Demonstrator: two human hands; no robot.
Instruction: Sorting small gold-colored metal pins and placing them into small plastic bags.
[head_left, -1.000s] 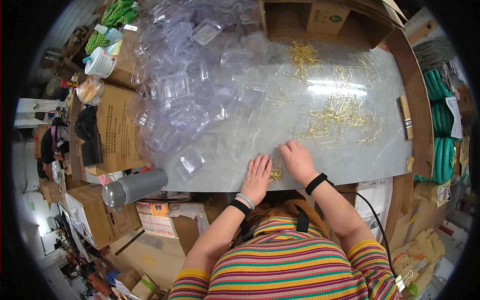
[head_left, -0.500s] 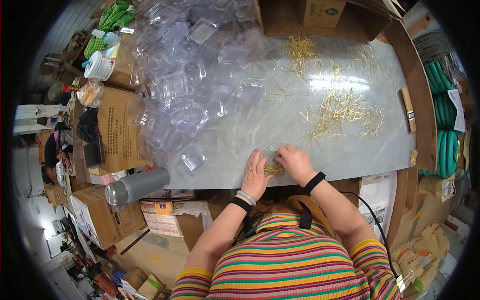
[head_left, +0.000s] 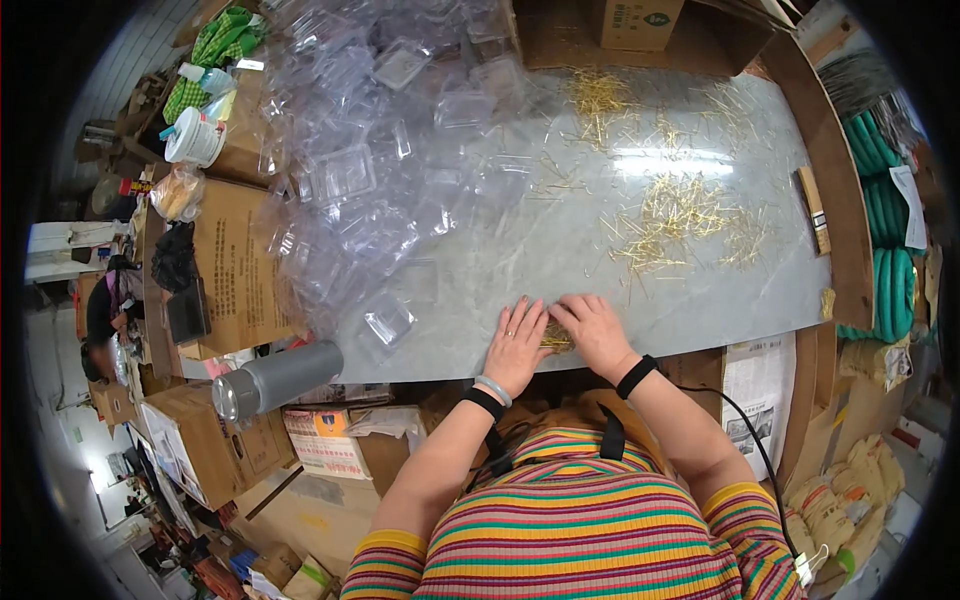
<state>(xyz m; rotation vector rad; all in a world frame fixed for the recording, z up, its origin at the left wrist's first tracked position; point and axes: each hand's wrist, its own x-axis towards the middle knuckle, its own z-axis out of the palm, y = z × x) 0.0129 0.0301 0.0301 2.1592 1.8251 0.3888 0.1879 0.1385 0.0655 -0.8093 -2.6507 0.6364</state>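
At the table's near edge, a small bundle of thin golden pins lies between my two hands. My left hand holds its left side, with the fingers stretched forward and the thumb across the near part of the bundle. From the other side my right hand closes in, its thumb and fingertips against the pins and partly covering them. Farther up the table are a loose heap of similar golden pins and another cluster near the back.
Clear plastic boxes pile up across the table's left side. A grey bottle lies at the front left corner. Cardboard walls edge the right side, with a small wooden-backed brush-like piece beside them. An open carton stands at the back.
My right hand has lowered from a raised pinch over the bundle and now lies flatter against it. My left hand's fingers have straightened forward. The bundle is more covered.
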